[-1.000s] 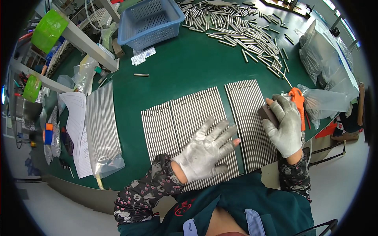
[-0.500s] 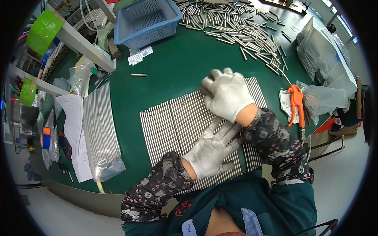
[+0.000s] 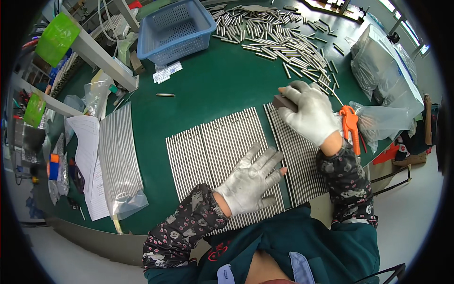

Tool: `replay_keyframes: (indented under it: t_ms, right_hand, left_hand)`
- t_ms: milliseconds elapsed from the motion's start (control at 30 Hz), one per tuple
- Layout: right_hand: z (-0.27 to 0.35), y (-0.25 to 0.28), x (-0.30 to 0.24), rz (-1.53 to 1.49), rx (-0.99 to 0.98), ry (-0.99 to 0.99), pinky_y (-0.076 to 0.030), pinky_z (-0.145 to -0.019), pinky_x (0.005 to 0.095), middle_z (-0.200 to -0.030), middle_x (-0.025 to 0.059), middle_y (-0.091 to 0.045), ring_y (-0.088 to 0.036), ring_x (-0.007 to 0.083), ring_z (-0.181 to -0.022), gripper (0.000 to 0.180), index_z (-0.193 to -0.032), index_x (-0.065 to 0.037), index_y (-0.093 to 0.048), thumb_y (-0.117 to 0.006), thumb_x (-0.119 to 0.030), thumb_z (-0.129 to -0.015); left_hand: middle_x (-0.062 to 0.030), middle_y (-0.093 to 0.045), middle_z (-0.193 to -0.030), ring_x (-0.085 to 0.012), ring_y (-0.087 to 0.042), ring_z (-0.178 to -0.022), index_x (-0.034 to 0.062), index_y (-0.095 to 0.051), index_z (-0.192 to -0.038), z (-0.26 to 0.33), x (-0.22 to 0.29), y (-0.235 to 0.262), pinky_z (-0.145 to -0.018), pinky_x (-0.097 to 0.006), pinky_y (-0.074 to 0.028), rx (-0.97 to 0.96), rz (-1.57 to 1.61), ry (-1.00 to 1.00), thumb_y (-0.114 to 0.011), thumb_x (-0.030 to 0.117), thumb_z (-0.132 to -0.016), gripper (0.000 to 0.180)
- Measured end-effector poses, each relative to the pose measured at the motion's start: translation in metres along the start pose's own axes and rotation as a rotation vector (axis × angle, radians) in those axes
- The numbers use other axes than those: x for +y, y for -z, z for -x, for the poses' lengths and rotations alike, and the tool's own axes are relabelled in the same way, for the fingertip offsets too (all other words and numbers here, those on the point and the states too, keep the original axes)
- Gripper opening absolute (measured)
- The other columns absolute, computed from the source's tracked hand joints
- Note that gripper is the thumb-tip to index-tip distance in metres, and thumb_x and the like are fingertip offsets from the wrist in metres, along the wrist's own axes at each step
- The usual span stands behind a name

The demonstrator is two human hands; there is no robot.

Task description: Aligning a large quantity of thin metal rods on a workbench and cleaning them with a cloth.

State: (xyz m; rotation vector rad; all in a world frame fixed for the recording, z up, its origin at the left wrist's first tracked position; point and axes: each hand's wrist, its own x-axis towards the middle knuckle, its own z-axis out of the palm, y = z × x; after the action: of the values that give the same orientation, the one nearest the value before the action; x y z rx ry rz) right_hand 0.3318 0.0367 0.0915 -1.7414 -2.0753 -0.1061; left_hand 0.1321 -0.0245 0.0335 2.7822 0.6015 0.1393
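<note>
Long thin metal rods lie side by side on the green table in a left group, a middle group and a right group. My left hand, in a whitish glove with some bare fingertips, rests flat with fingers spread on the middle group's lower part. In my gloved right hand is a small brownish-grey block, gripped over the far end of the right group. Whether the block touches the rods I cannot tell. A narrow gap separates the middle and right groups.
Many short metal pins are heaped at the back, near a blue plastic basket. One pin lies alone. An orange air gun is at right, beside bagged parts. Bagged rods and papers lie left.
My right hand has moved right with the block, from the middle rods to the far end of the right group. My left hand stays on the middle rods, its fingers spread wider.
</note>
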Motion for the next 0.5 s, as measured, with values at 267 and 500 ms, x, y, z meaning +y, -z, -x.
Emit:
replay_keyframes:
  t_ms: [267, 500]
  right_hand:
    - [0.073, 0.048, 0.026, -0.082, 0.087, -0.124, -0.046, -0.087, 0.0427, -0.112, 0.0178, -0.061, -0.058, 0.0360, -0.097, 0.043, -0.108, -0.001, -0.066, -0.066, -0.018, -0.069]
    - [0.098, 0.053, 0.035, -0.094, 0.131, -0.210, -0.044, -0.094, 0.0432, -0.115, 0.0195, -0.060, -0.056, 0.0365, -0.106, 0.046, -0.110, 0.001, -0.066, -0.066, -0.014, -0.066]
  left_hand:
    - [-0.0136, -0.035, -0.148, -0.0299, -0.029, -0.140, 0.0115, -0.043, -0.138, -0.016, 0.005, 0.019, -0.116, -0.055, -0.014, 0.033, 0.029, -0.040, -0.064, 0.058, -0.077, 0.080]
    - [-0.0160, -0.038, -0.145, -0.0315, -0.027, -0.141, 0.0078, -0.048, -0.135, -0.090, 0.016, 0.009, -0.117, -0.052, -0.016, 0.023, 0.009, -0.155, -0.061, 0.055, -0.079, 0.074]
